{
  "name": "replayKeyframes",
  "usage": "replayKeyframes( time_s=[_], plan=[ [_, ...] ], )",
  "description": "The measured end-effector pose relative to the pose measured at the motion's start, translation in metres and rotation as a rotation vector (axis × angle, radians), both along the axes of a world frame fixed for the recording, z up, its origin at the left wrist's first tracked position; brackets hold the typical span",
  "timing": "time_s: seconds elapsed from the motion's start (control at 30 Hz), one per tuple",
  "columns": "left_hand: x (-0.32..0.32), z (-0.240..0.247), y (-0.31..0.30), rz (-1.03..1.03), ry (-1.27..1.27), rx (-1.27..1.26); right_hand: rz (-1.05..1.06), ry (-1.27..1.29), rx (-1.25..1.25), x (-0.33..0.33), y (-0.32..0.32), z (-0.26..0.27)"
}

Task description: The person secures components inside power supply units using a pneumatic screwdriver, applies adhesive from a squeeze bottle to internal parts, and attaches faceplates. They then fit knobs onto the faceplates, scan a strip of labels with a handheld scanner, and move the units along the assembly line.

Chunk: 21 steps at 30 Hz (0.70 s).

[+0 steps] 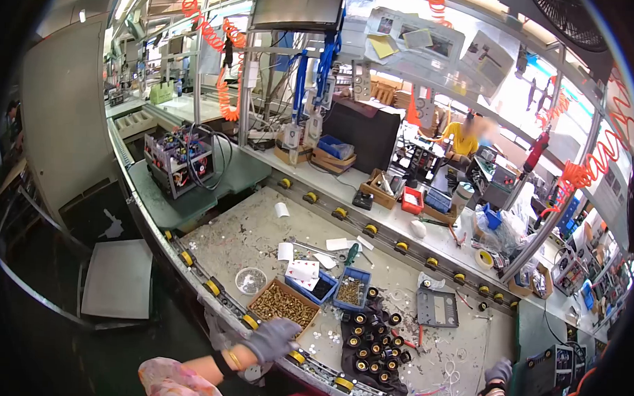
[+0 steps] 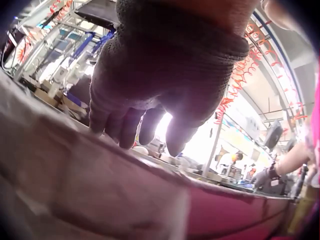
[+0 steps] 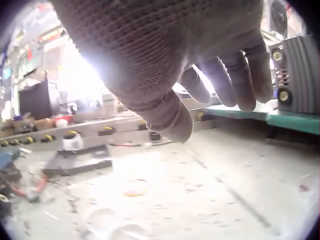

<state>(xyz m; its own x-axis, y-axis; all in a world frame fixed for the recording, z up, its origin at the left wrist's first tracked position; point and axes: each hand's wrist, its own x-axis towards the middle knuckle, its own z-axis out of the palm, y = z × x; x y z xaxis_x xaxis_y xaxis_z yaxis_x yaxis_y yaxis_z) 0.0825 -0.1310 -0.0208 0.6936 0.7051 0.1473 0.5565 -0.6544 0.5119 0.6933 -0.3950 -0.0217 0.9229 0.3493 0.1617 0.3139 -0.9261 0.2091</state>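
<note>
My left hand (image 1: pixel 273 340), in a grey knitted glove, is over the bench's front edge beside a cardboard box (image 1: pixel 313 319) of small brass parts (image 1: pixel 282 303). Its fingers (image 2: pixel 131 125) hang loose in the left wrist view, with nothing held. At the bench's right end is my gloved right hand (image 1: pixel 498 372), near a black finned unit (image 1: pixel 557 370). In the right wrist view its fingers (image 3: pixel 235 82) droop, slightly spread and holding nothing, above the worktop (image 3: pixel 165 185). Between the hands, several black round knobs with brass centres (image 1: pixel 374 347) lie on a dark cloth.
Behind the box are blue bins, one with small screws (image 1: pixel 351 291), and a green-handled screwdriver (image 1: pixel 353 253). A grey metal panel (image 1: pixel 437 310) and red-handled pliers (image 1: pixel 408 342) lie right of them. Roller rails (image 1: pixel 212 287) edge the bench. An open-frame electrical unit (image 1: pixel 178 162) stands far left.
</note>
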Motion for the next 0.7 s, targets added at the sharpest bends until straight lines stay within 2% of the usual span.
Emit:
replayKeyframes(
  time_s=[0.03, 0.07, 0.2, 0.3, 0.4, 0.53, 0.6, 0.63, 0.7],
  plan=[
    [0.011, -0.006, -0.011, -0.026, -0.045, 0.037, -0.059, -0.031, 0.087, 0.027, -0.018, -0.015],
    [0.022, -0.015, -0.024, -0.050, -0.092, 0.071, -0.010, -0.228, 0.020, 0.043, -0.039, -0.027],
    [0.053, -0.035, -0.046, -0.059, -0.154, 0.167, -0.108, -0.239, -0.112, 0.061, -0.079, -0.038],
    [0.063, -0.028, -0.054, 0.015, -0.062, 0.236, -0.224, 0.074, -0.236, 0.025, -0.054, 0.012],
    [0.065, -0.023, -0.055, 0.058, -0.028, 0.261, -0.243, 0.100, -0.284, 0.076, -0.064, -0.024],
    [0.067, -0.020, -0.054, 0.072, 0.011, 0.223, -0.130, -0.173, -0.501, 0.225, -0.142, -0.144],
    [0.070, -0.016, -0.054, 0.088, 0.042, 0.198, -0.142, -0.187, -0.554, 0.252, -0.170, -0.162],
    [0.071, -0.015, -0.053, 0.088, 0.046, 0.196, -0.186, -0.182, -0.590, 0.212, -0.150, -0.131],
    [0.072, -0.014, -0.053, 0.085, 0.048, 0.188, -0.141, -0.109, -0.512, 0.186, -0.135, -0.098]
  ],
)
